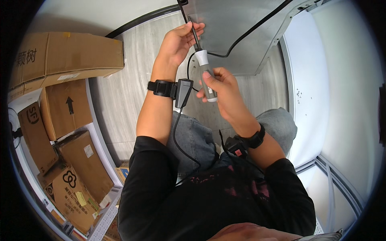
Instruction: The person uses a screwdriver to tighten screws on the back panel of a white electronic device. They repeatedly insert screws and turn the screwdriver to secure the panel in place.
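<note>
A screwdriver [202, 58] with a grey and white handle and a long dark shaft points up and slightly left. My right hand [222, 89] wraps round its handle, thumb pressed along the grey grip. Higher up, my left hand [179, 41] pinches the shaft near its far end, the other fingers lying behind it. The shaft's tip reaches the left edge of a grey metal panel [237, 34]; exactly what it touches is too small to tell. A black cable [246, 34] crosses the panel and loops down behind the screwdriver.
Brown cardboard boxes [84, 60] are stacked on the left, with more on a white-edged shelf [95, 120]. Wood-look floor [132, 96] lies below my hands. To the right stands a white surface [307, 80] with small dark bits on it. Wired black straps [163, 88] circle both my wrists.
</note>
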### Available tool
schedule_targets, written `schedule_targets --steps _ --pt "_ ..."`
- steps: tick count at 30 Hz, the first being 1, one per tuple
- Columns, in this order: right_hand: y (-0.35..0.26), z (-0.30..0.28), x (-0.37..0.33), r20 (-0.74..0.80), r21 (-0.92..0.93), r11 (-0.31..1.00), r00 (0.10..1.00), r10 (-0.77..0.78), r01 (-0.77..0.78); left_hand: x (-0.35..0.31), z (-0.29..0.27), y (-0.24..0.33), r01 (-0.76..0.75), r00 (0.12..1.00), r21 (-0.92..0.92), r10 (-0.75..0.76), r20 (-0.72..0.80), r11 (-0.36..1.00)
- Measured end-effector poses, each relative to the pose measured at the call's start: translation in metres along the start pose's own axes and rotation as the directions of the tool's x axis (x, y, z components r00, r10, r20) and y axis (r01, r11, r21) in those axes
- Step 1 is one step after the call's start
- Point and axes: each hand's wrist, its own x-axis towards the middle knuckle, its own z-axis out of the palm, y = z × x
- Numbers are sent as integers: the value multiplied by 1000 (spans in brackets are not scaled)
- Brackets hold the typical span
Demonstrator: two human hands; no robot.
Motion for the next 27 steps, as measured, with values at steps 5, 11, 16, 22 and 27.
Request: schedule_targets --steps 5,11,16,22,27 --pt "-10 -5 -2 41 -107 992 997 66 -61 -3 -3 3 -14 996 28 11 89 1000" --pt "19 3 -2 92 -757 425 724 -684 497 -1 2 -1 -22 1000 43 23 -20 999" --pt "18 6 -11 291 -865 58 593 -751 498 2 -3 -3 -1 1000 25 2 -29 1000" --pt "20 8 -15 128 -825 372 781 -612 426 -3 4 2 5 1000 32 -4 -24 999" --pt "20 12 -16 137 -776 377 718 -682 506 -6 -2 4 -23 998 44 20 64 999"
